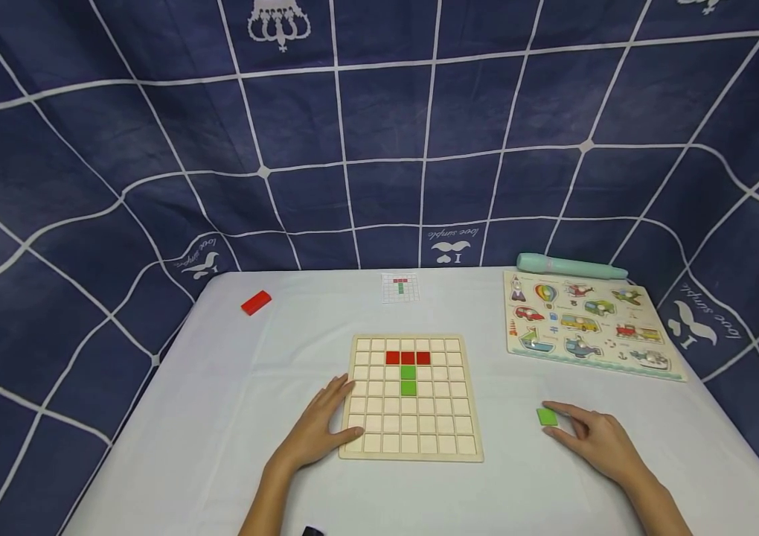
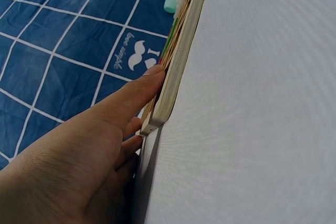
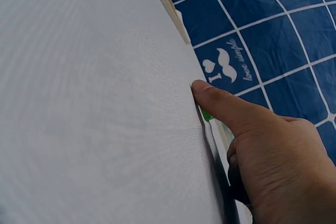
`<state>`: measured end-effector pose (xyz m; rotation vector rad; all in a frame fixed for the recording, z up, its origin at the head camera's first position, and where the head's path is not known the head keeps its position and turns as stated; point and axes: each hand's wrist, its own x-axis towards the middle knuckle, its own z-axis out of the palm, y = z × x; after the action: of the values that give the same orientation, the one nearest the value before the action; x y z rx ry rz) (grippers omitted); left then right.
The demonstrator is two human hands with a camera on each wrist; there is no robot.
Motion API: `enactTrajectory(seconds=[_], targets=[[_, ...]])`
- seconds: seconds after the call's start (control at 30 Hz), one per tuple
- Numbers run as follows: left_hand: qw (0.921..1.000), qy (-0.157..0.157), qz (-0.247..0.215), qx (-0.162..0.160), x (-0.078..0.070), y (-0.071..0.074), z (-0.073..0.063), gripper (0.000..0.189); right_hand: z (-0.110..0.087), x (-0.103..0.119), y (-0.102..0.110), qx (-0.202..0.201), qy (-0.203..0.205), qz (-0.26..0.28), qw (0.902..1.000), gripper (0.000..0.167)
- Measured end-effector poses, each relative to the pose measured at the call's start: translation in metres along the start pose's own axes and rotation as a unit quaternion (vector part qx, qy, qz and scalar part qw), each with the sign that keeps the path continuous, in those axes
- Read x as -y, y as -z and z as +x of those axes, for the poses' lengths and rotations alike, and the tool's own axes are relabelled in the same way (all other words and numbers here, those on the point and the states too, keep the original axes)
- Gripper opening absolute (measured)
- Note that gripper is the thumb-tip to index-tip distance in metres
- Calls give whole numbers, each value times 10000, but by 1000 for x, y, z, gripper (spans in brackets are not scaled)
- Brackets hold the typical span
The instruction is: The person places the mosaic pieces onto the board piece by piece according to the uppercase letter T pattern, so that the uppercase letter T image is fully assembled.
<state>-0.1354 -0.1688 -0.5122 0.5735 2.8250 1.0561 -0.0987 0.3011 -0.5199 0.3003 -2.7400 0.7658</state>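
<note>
A wooden grid board point(image 1: 446, 424) lies on the white table. It holds a row of three red squares point(image 1: 408, 358) with two green squares point(image 1: 408, 380) below the middle one. My left hand point(image 1: 315, 428) rests at the board's left edge, thumb on the near-left corner and the other fingers spread along the side. To the right of the board, my right hand point(image 1: 597, 439) pinches a loose green square tile point(image 1: 547, 417) by opposite edges, at or just above the table. In the right wrist view the thumb hides most of that tile point(image 3: 205, 113).
A small printed grid card point(image 1: 409, 296) with the same red-and-green pattern lies behind the board. Far left is a red piece point(image 1: 256, 303). At right lie a vehicle puzzle board point(image 1: 587, 327) and a mint-green tube point(image 1: 570, 266). Blue checked cloth point(image 1: 379, 134) surrounds the table.
</note>
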Motion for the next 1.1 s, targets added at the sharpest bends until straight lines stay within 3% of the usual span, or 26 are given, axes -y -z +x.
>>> enactTrajectory(seconds=[0.27,0.6,0.9,1.1], targets=[[10000,-47,5,-25,1,-2,2,82,-1,-1,0,111,-289,-23,9995,30],[10000,-37,-1,17,1,-1,-1,82,0,2,-3,-66,-236,-36,9997,27],[10000,-45,-23,12,1,-1,-2,82,10,16,-18,-134,52,28,9999,28],[10000,-42,-14,4,1,-1,-1,82,27,40,-37,-355,680,196,9969,29]])
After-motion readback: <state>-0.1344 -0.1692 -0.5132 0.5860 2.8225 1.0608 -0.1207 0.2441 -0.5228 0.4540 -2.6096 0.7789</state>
